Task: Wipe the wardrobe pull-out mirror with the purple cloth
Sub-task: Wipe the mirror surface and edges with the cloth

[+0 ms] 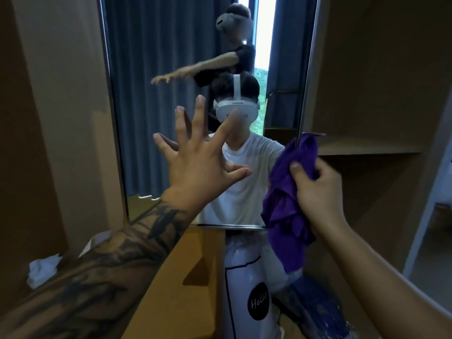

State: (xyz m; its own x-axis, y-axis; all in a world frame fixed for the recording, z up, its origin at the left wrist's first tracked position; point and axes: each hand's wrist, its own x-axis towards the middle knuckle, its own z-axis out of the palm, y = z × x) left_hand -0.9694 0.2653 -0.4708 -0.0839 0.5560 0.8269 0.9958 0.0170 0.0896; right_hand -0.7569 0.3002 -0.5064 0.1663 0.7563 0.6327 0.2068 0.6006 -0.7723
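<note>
Purple cloth [291, 189] bunched up in the right hand [315, 189], fingers curled tight round it, hanging just in front of the mirror [151, 94] near its lower right edge. Left hand [198, 160] spread wide open, holding nothing, raised in front of the glass; can't tell if actually touching. Probably best to flatten the cloth first, steady the frame with the free hand, then work top to bottom in overlapping passes. Only readable writing: "Hello" on a black dot on the white bag [247, 289] below.
</note>
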